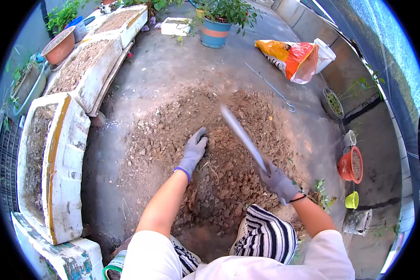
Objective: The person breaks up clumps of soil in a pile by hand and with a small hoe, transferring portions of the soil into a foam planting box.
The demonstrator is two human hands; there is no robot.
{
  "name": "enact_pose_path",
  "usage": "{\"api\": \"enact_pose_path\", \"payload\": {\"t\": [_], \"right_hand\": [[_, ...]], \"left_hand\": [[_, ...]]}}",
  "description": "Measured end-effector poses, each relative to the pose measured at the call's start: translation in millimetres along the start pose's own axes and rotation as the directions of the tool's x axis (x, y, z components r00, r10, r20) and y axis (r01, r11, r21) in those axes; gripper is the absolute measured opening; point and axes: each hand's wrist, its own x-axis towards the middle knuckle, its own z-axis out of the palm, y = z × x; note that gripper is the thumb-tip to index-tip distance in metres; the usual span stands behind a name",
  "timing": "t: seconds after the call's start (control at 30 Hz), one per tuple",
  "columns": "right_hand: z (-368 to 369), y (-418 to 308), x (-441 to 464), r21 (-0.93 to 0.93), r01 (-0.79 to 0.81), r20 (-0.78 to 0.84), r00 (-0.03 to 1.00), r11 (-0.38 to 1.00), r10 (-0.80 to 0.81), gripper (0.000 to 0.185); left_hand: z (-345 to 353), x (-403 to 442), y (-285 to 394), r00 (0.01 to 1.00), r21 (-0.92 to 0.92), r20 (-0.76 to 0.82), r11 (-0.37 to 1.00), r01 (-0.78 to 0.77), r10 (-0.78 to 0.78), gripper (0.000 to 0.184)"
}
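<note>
Right grip: your gloved right hand (279,179) is closed around the near end of a long, pale metallic tool (243,135)
Tool: slants up and away to your left over the soil pile (219,163); far end blurred, contact with soil can't be told
Left grip: your gloved left hand (193,151) is at the pile's left part, fingers a little apart, nothing seen in it
Soil: loose, brown and lumpy, heaped on the floor (149,60) in front of you, between and beyond your hands
Near you: striped cloth (266,235) at your legs, just beside the soil
Left side: white foam boxes (66,172) in a row with soil in them, brown basin (59,46) beside them
Far side: blue pot (214,33) with a leafy plant, small white box (176,26) to its left
Far right: orange bag (289,58) against a white bucket (325,57), blue hooked rod (270,86) lying near
Right side: orange-red pot (350,164) tipped toward you, small yellow-green pot (352,200) nearer
</note>
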Motion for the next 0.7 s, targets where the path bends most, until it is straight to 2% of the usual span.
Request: {"api": "enact_pose_path", "payload": {"t": [0.03, 0.07, 0.1, 0.17, 0.23, 0.3, 0.33, 0.37, 0.4, 0.43, 0.5, 0.53, 0.57, 0.6, 0.63, 0.67, 0.7], "right_hand": [[-4, -1, -1, -0.137, -0.202, 0.130, 0.967, 0.970, 0.220, 0.060], [-6, 7, -9, 0.015, -0.313, 0.131, 0.942, 0.950, 0.309, 0.056], [-11, 9, -16, 0.011, -0.309, 0.132, 0.943, 0.951, 0.305, 0.056], [-26, 10, -29, 0.221, -0.303, 0.113, 0.952, 0.927, 0.284, 0.050], [-34, 24, -38, 0.255, -0.313, 0.148, 0.948, 0.915, 0.283, 0.046], [-40, 31, -56, 0.391, -0.249, 0.101, 0.969, 0.886, 0.227, 0.042], [-37, 61, -52, 0.385, -0.265, 0.134, 0.964, 0.884, 0.231, 0.042], [-25, 108, -50, 0.501, -0.218, 0.159, 0.974, 0.838, 0.159, 0.038], [-9, 140, -50, 0.617, -0.178, 0.173, 0.981, 0.767, 0.088, 0.035], [9, 149, -52, 0.673, -0.115, 0.065, 0.993, 0.731, 0.097, 0.030], [24, 174, -52, 0.642, -0.129, -0.043, 0.978, 0.756, 0.204, 0.025], [29, 173, -53, 0.598, -0.209, -0.064, 0.950, 0.774, 0.306, 0.021], [35, 170, -54, 0.560, -0.283, -0.072, 0.920, 0.779, 0.386, 0.017], [46, 215, -55, 0.689, -0.271, 0.012, 0.931, 0.672, 0.364, 0.016], [60, 234, -73, 0.656, -0.198, -0.100, 0.934, 0.729, 0.343, 0.014], [74, 254, -91, 0.607, -0.132, -0.211, 0.924, 0.784, 0.319, 0.014], [77, 249, -115, 0.349, -0.256, -0.293, 0.884, 0.902, 0.364, 0.016]], "left_hand": [[-4, -2, 6, 0.999, -0.026, 0.024, 0.999, 0.038, -0.037, 0.048], [-8, -6, 11, 0.995, -0.047, 0.056, 0.996, 0.082, -0.079, 0.048], [-14, -8, 14, 0.996, -0.047, 0.051, 0.996, 0.080, -0.078, 0.048], [-28, -15, 11, 0.997, -0.076, 0.035, 0.995, 0.072, -0.069, 0.047], [-52, -23, 14, 0.988, -0.033, -0.048, 0.989, 0.144, -0.145, 0.049], [-81, -32, -1, 0.977, -0.044, -0.152, 0.989, 0.143, -0.148, 0.050], [-92, -39, -3, 0.968, -0.040, -0.214, 0.992, 0.122, -0.128, 0.052], [-103, -50, 0, 0.956, -0.028, -0.272, 0.994, 0.102, -0.106, 0.055], [-118, -62, 16, 0.943, 0.014, -0.270, 0.979, 0.204, -0.193, 0.059], [-133, -71, 9, 0.943, 0.195, -0.303, 0.959, 0.206, -0.141, 0.060], [-158, -99, -4, 0.938, 0.316, -0.332, 0.925, 0.211, -0.101, 0.066], [-168, -110, -3, 0.936, 0.333, -0.333, 0.915, 0.229, -0.113, 0.066], [-177, -126, -1, 0.916, 0.459, -0.360, 0.821, 0.339, -0.177, 0.071], [-183, -143, 0, 0.890, 0.565, -0.390, 0.701, 0.435, -0.237, 0.076], [-189, -160, -3, 0.869, 0.578, -0.410, 0.659, 0.482, -0.277, 0.080], [-194, -174, -9, 0.854, 0.589, -0.419, 0.623, 0.515, -0.309, 0.085], [-202, -193, -22, 0.797, 0.495, -0.441, 0.629, 0.600, -0.413, 0.080]]}}
